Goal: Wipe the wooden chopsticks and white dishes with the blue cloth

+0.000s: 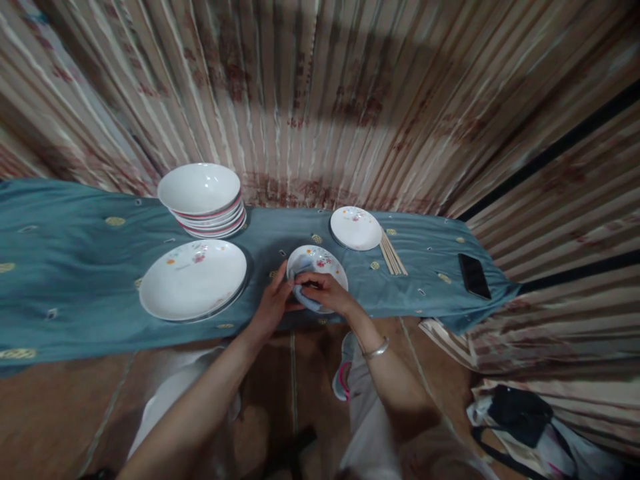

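Note:
A white bowl (pixel 333 267) with red and orange flowers inside is tilted slightly at the table's front edge. My left hand (pixel 274 298) grips its left rim, with the fingers partly hidden behind and under the bowl. Inside the bowl, my right hand (pixel 324 291) is closed on a blue-grey cloth (pixel 306 301), pressed against the inner wall on the left. A large oval plate (pixel 195 287) with a flower pattern lies to the left of the bowl. Behind that plate stands a stack of bowls (pixel 203 193) with red bands.
Right of the bowl are a small flowered plate (pixel 356 230), several wooden chopsticks (pixel 393 253) and a black phone (pixel 474 276). A blue-green cloth (pixel 280 233) covers the narrow table. Pleated curtains (pixel 300 100) hang behind it. Bags (pixel 525 427) lie on the floor at right.

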The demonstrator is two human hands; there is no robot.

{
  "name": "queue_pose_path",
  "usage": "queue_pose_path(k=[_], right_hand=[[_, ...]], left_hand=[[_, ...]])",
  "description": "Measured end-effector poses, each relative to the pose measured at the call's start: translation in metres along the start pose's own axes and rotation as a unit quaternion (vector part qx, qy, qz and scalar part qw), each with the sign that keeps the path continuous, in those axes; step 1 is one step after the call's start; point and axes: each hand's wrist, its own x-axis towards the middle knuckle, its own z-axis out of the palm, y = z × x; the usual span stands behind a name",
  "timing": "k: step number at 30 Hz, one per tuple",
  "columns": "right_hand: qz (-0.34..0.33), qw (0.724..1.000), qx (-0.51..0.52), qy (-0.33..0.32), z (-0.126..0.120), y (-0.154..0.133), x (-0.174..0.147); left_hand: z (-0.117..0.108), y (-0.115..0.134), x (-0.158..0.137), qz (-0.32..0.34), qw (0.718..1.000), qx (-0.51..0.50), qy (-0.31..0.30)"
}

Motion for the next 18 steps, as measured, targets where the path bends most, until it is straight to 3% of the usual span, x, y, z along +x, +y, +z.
queue_pose_path(k=[8, 13, 18], right_hand=[[0.058, 0.993, -0.088, -0.056, -0.013, -0.009, -0.026], [0.066, 0.975, -0.213, -0.024, -0.024, -0.004, -0.039], [0.081, 0.929, -0.360, 0.030, -0.032, -0.002, -0.041]], left_hand=[[-0.003, 0.003, 0.001, -0.009, 0.999, -0.002, 0.031], [-0.003, 0.005, 0.001, 0.006, 0.999, 0.025, 0.026], [-0.003, 0.007, 0.002, 0.013, 0.998, 0.051, 0.035]])
